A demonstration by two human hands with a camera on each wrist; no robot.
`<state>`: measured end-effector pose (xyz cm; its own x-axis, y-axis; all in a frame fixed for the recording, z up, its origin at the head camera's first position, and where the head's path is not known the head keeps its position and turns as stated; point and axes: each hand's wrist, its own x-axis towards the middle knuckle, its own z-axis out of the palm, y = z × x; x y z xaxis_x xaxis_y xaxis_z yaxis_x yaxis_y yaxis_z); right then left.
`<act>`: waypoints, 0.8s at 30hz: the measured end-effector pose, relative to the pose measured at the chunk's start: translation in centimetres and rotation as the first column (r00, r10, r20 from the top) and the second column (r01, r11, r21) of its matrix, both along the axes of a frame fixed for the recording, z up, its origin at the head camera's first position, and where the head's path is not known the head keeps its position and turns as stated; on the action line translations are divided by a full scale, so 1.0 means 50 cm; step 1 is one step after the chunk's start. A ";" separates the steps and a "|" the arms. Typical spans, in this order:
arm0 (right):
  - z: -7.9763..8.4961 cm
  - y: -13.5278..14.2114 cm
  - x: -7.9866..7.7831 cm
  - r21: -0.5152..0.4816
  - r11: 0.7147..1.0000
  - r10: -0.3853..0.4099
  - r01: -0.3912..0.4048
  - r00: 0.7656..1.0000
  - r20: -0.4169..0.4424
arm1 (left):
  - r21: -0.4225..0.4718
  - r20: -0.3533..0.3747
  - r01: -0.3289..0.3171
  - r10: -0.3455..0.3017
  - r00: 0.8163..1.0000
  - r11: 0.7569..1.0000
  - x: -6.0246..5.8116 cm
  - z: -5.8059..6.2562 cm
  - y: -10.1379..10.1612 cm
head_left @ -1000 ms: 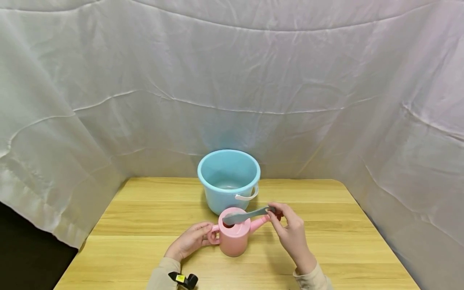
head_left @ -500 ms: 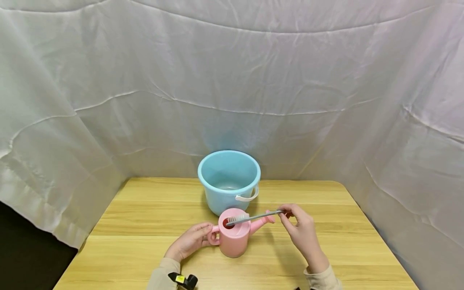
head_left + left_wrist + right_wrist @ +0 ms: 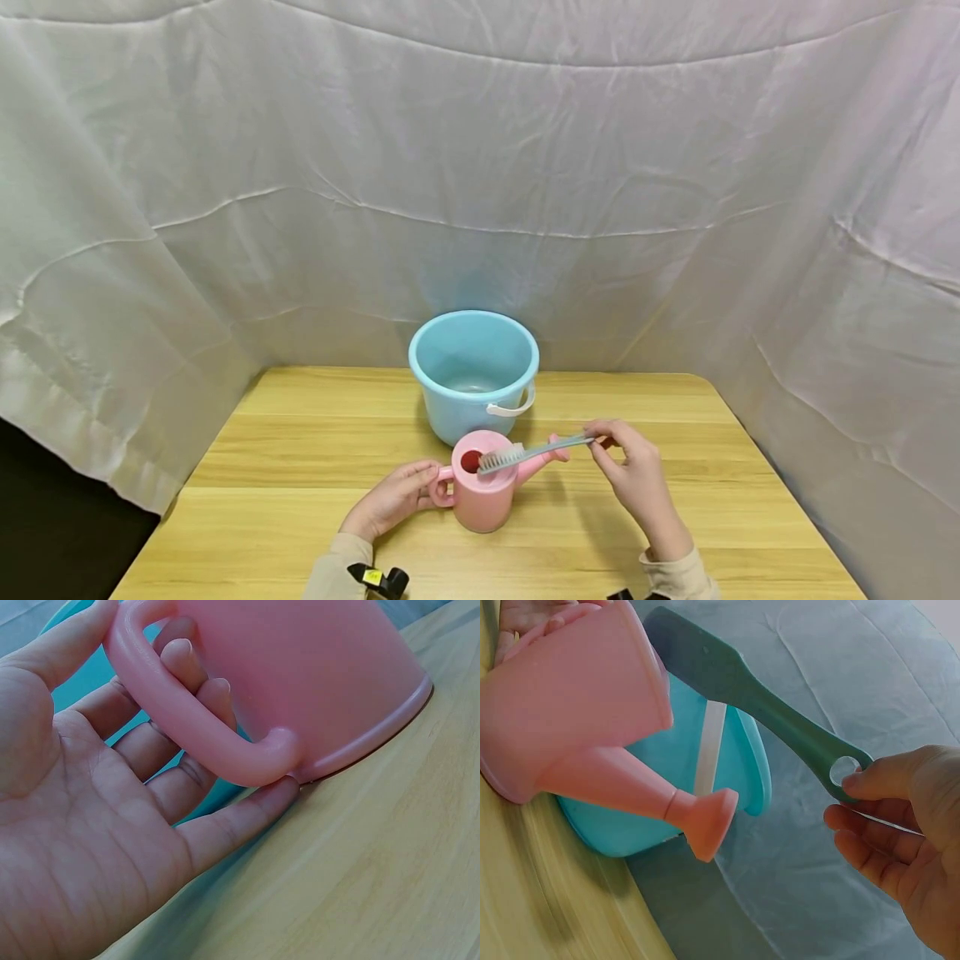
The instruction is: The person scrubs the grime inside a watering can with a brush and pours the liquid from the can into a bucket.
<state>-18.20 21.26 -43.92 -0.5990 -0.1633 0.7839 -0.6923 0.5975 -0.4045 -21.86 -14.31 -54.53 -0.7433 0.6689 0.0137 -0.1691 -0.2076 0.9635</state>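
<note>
A pink watering can (image 3: 483,505) stands upright on the table, its spout pointing right. My left hand (image 3: 393,498) holds it by the handle (image 3: 180,705), several fingers curled through the loop. Between thumb and fingers, my right hand (image 3: 636,479) pinches the holed end of a grey-green brush (image 3: 784,712). The brush slants down to the left above the spout. Its pale bristles (image 3: 502,457) lie over the can's top, beside the round opening, and the right wrist view hides them behind the brush's back.
Just behind the can is a light blue bucket (image 3: 450,414) with a white handle (image 3: 513,408). The wooden table (image 3: 300,517) ends at a pale hanging cloth (image 3: 480,150) at the back and sides.
My right hand has moved to the right, drawing the brush with it. The brush has turned from showing its flat back to showing its bristles. My left hand and the can stay put.
</note>
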 end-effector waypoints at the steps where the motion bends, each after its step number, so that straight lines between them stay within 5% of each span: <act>1: 0.000 0.002 0.000 -0.002 1.000 -0.003 0.003 1.000 0.010 | -0.001 0.000 -0.001 0.001 1.000 1.000 0.000 0.000 0.000; 11: -0.007 0.014 -0.007 -0.036 0.999 0.018 -0.019 1.000 -0.021 | -0.004 0.003 0.003 -0.003 1.000 1.000 0.000 0.001 0.001; 18: -0.005 0.037 -0.008 -0.158 0.985 0.077 -0.076 0.997 -0.005 | 0.008 -0.002 0.013 -0.013 1.000 1.000 0.000 0.000 0.001; 24: 0.000 0.068 -0.006 -0.220 0.974 0.049 -0.052 0.999 -0.023 | 0.021 -0.012 0.018 -0.018 1.000 1.000 -0.001 0.000 0.001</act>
